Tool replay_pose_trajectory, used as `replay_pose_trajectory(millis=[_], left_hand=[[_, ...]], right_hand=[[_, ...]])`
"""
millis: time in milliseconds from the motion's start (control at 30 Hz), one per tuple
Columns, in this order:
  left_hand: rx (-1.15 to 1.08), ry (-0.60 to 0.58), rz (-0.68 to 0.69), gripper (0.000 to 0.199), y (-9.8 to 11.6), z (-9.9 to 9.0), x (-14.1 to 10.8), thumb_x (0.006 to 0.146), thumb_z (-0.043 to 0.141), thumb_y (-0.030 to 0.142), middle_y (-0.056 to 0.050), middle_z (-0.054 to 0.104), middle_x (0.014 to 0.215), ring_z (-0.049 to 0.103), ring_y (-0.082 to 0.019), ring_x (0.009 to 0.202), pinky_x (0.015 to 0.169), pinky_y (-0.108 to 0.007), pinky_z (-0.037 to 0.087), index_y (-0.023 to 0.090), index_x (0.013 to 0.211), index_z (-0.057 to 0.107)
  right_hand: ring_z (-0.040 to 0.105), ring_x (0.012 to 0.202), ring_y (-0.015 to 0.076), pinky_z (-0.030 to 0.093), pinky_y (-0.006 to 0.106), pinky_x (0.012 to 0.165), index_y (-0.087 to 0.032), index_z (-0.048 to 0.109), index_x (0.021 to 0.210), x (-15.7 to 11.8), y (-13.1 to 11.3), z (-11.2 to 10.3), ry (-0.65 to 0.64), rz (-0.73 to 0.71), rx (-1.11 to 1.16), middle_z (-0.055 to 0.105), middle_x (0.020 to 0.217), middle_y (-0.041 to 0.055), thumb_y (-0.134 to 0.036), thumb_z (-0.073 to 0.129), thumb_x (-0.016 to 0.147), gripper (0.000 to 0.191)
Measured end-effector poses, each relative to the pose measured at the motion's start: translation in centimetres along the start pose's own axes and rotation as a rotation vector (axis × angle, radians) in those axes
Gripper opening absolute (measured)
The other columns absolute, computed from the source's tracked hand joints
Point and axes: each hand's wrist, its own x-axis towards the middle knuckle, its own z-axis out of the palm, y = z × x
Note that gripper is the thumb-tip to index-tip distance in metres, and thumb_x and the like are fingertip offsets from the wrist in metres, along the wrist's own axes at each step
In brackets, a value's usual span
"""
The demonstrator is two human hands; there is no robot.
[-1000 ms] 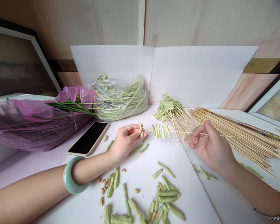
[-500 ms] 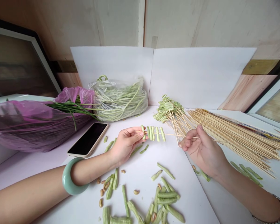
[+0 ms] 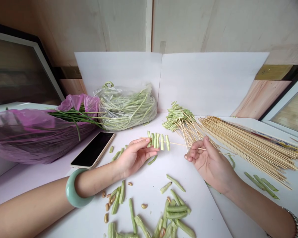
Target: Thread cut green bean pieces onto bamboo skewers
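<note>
My right hand (image 3: 212,162) is closed around a thin bamboo skewer (image 3: 177,143), which lies nearly level and points left. Threaded crosswise on the skewer are several short green bean pieces (image 3: 158,141). My left hand (image 3: 132,155) pinches the leftmost piece near the skewer's tip, thumb on top and fingers below. The tip pokes out just left of that piece. Below the hands, more cut bean pieces (image 3: 176,209) lie on the white surface, among small brown beans (image 3: 144,206).
Finished bean skewers (image 3: 178,115) are piled at the back, beside a bundle of bare skewers (image 3: 250,145) at right. A clear bag of long beans (image 3: 129,105), a purple bag (image 3: 39,132) with green stalks and a phone (image 3: 93,149) occupy the left.
Both hands and the skewer have shifted slightly left. The leftmost bean piece now sits closer to the others, and the skewer's tip shows further past it.
</note>
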Motion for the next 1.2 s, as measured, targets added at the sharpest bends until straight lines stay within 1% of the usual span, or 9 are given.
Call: replay_pose_trajectory(millis=[100,233,367,533,700,867,933,1067,1200], left_hand=[[0.039,-0.082,-0.008,0.015,0.0,0.1,-0.2,0.073,0.073,0.025,-0.008,0.072,0.079,0.07,-0.018,0.079,0.075,-0.025,0.056,0.011,0.075,0.068],[0.12,-0.133,-0.012,0.01,0.0,0.1,-0.2,0.072,0.073,0.015,-0.009,0.072,0.079,0.068,-0.013,0.073,0.077,-0.02,0.055,0.008,0.078,0.069],[0.117,-0.078,0.008,0.007,0.1,-0.1,0.0,0.076,0.068,0.012,-0.008,0.071,0.08,0.067,-0.011,0.073,0.074,-0.017,0.055,0.007,0.081,0.07],[0.085,0.054,0.035,0.007,0.5,-0.4,0.5,0.079,0.065,0.012,-0.008,0.071,0.073,0.067,-0.011,0.067,0.068,-0.017,0.056,0.008,0.076,0.069],[0.091,0.107,0.078,0.009,0.6,-0.7,1.0,0.08,0.065,0.014,-0.007,0.07,0.069,0.066,-0.01,0.066,0.066,-0.016,0.055,0.008,0.074,0.068],[0.113,0.128,0.09,0.007,0.6,-0.7,1.0,0.078,0.066,0.014,-0.006,0.07,0.068,0.066,-0.01,0.065,0.066,-0.016,0.055,0.009,0.073,0.069],[0.122,0.127,0.089,0.008,0.6,-0.6,0.9,0.077,0.068,0.014,-0.007,0.07,0.068,0.065,-0.01,0.064,0.065,-0.016,0.055,0.008,0.072,0.069],[0.136,0.118,0.09,0.009,0.7,-0.4,0.8,0.075,0.07,0.015,-0.007,0.069,0.067,0.064,-0.01,0.064,0.066,-0.017,0.054,0.008,0.07,0.069],[0.154,0.118,0.093,0.011,0.6,-0.2,0.7,0.074,0.071,0.017,-0.007,0.07,0.067,0.064,-0.01,0.062,0.065,-0.017,0.054,0.008,0.068,0.068]], right_hand=[[0.06,0.055,0.0123,0.053,0.025,0.057,-0.02,0.069,0.061,0.0,-0.2,0.2,-0.022,0.022,-0.022,0.061,0.056,0.0009,-0.058,0.065,0.07,0.039],[0.061,0.056,0.0152,0.054,0.029,0.059,-0.019,0.069,0.061,0.1,-0.6,0.2,-0.042,0.043,-0.073,0.061,0.056,0.0028,-0.063,0.064,0.068,0.045],[0.059,0.056,0.0169,0.053,0.033,0.057,-0.019,0.071,0.069,0.8,-1.3,-0.6,-0.013,0.007,-0.14,0.061,0.059,0.0049,-0.067,0.06,0.067,0.049],[0.05,0.05,0.0125,0.05,0.031,0.055,-0.025,0.066,0.066,2.8,-3.1,-3.1,0.125,-0.209,-0.258,0.052,0.053,-0.0021,-0.061,0.065,0.067,0.036],[0.052,0.051,0.0133,0.045,0.03,0.053,-0.023,0.07,0.071,3.6,-4.1,-4.9,0.116,-0.343,-0.641,0.057,0.057,-0.0015,-0.047,0.077,0.058,0.028],[0.04,0.043,0.011,0.039,0.03,0.052,-0.029,0.073,0.088,3.0,-3.6,-5.0,0.126,-0.512,-1.054,0.051,0.052,-0.0049,-0.034,0.073,0.065,0.024],[0.048,0.049,0.0136,0.043,0.031,0.059,-0.032,0.073,0.09,2.9,-3.2,-5.0,0.125,-0.591,-1.164,0.06,0.059,-0.0024,-0.033,0.069,0.07,0.02],[0.064,0.073,0.0225,0.048,0.037,0.073,-0.031,0.073,0.079,3.1,-2.7,-5.4,0.01,-0.668,-1.324,0.073,0.082,0.0011,-0.036,0.061,0.075,0.014],[0.065,0.073,0.0236,0.047,0.036,0.07,-0.028,0.073,0.076,3.4,-2.8,-6.0,-0.012,-0.704,-1.46,0.073,0.077,0.0029,-0.033,0.056,0.079,0.018]])
